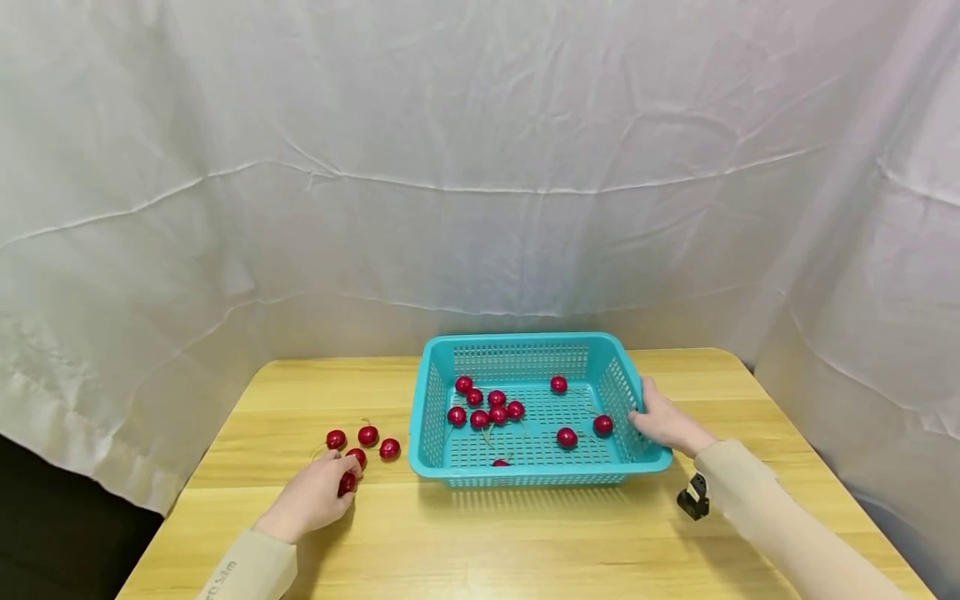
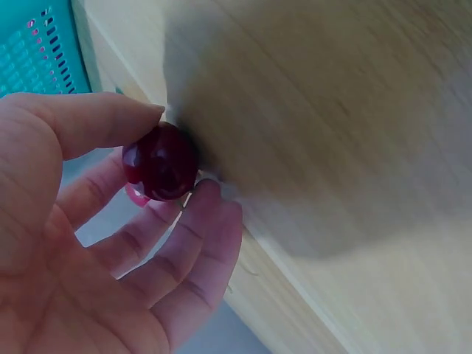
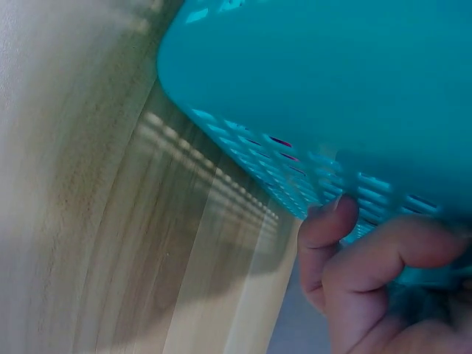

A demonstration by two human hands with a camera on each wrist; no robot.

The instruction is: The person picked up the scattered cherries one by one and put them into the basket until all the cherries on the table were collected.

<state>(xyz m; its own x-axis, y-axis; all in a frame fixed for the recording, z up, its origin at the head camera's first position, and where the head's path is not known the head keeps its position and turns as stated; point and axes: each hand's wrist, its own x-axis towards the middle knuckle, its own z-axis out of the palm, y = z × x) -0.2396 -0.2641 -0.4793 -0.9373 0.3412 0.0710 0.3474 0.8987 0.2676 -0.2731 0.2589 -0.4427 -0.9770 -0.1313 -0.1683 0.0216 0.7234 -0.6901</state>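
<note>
On the left of the table my left hand (image 1: 311, 496) pinches a dark red cherry (image 2: 161, 162) between thumb and fingers. Several more cherries (image 1: 389, 449) lie on the wood just beyond and beside that hand. A turquoise perforated plastic basket (image 1: 540, 473) stands near the middle, and several cherries (image 1: 498, 415) with thin stems are scattered over its bottom. At its right end, my right hand (image 1: 663, 419) grips the rim, with the thumb over the edge. The right wrist view shows curled fingers (image 3: 369, 258) against the outside of the basket wall.
The light wooden table (image 1: 510, 550) has rounded back corners. Pale cloth (image 1: 525, 208) hangs behind it and along both sides. A small black device (image 1: 693, 497) is at the right wrist. Dark space shows beyond the table's left edge.
</note>
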